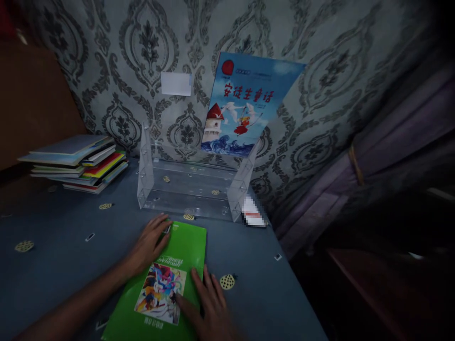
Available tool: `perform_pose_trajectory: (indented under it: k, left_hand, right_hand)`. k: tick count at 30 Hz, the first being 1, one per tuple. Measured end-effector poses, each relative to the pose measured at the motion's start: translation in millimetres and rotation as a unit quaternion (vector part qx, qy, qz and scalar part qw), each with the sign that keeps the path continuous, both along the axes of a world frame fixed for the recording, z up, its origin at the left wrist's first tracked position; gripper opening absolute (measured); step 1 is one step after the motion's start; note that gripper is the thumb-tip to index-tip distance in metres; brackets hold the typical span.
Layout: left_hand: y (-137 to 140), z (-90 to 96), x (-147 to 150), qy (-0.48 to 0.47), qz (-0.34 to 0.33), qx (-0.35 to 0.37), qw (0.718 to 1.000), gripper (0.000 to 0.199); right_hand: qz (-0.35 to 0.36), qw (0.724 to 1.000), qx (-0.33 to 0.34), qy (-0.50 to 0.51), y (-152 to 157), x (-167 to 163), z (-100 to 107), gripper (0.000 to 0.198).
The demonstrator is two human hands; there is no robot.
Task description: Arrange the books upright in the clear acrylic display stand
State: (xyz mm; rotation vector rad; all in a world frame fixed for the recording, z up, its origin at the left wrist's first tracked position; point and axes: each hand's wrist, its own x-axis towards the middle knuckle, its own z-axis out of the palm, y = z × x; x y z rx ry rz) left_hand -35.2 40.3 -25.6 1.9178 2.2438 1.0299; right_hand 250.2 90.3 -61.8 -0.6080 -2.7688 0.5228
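Observation:
A green book [195,246] with a colourful picture on its cover lies on the table, its cover lettering upside down to me. My left hand [149,244] rests along its upper left edge, fingers stretched out and thumb over the cover. On the lower right side is my right hand [211,303], its fingers spread across the book's edge and the thumb touching the cover picture. Just beyond the book stands a clear plastic rack [192,192]. A blue storybook [245,109] with a red-roofed tower leans upright at the rack's right end.
To the left, a stack of books [81,161] sits near the patterned wall [149,42]. A white label [176,84] shows above the rack. Beside the rack's right side lies a blurred white item [253,213]. A purple curtain [330,189] hangs beyond the table's right edge [295,279].

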Motion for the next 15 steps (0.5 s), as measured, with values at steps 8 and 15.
perform_pose_trajectory:
  k: [8, 15]
  left_hand:
    - [0.1, -6.2, -3.8, -0.017, -0.005, 0.013, 1.000, 0.046]
    - [4.8, -22.2, -8.4, -0.045, -0.008, 0.052, 0.998, 0.043]
  right_hand:
    - [-0.053, 0.994, -0.087, -0.032, -10.9, -2.7, -5.8, 0.070]
    - [-0.080, 0.993, -0.006, 0.089, -15.4, -6.1, -11.5, 0.082]
